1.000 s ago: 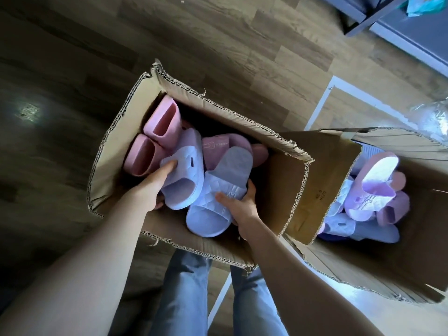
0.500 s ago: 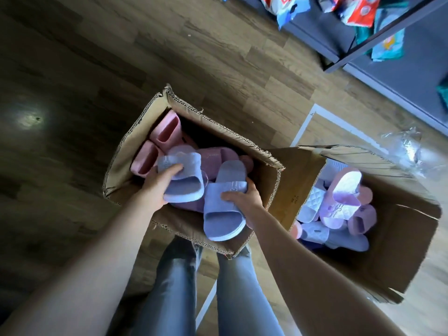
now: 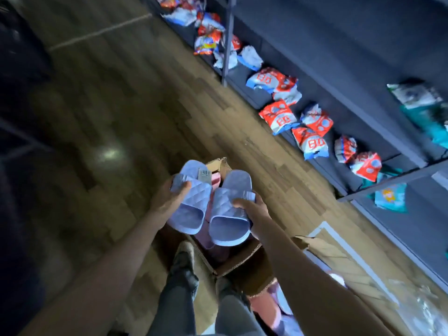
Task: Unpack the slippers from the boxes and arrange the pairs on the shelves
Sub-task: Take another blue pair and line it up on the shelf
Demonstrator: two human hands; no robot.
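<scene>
Dark shelves (image 3: 363, 59) lined with red-and-blue packets (image 3: 278, 115) run along a wooden floor (image 3: 116, 112). Above an open cardboard box (image 3: 240, 260) with pink slippers (image 3: 215, 180) inside, a person holds a lavender pair side by side. The left hand (image 3: 167, 197) grips the left slipper (image 3: 191, 204) and the right hand (image 3: 255, 210) grips the right slipper (image 3: 230, 217), fingers (image 3: 183, 186) curled round the straps.

open wood floor (image 3: 116, 122) runs to the left and ahead. on the right the low shelf (image 3: 339, 98) is lined with red and blue packets (image 3: 278, 116), a thin post (image 3: 227, 44) rising among them. under the left hand (image 3: 168, 201) gripping the left slipper (image 3: 191, 207) and the right hand (image 3: 255, 210) gripping the right slipper (image 3: 230, 214), an open box (image 3: 242, 259) and a second box (image 3: 322, 251) crowd in.
</scene>
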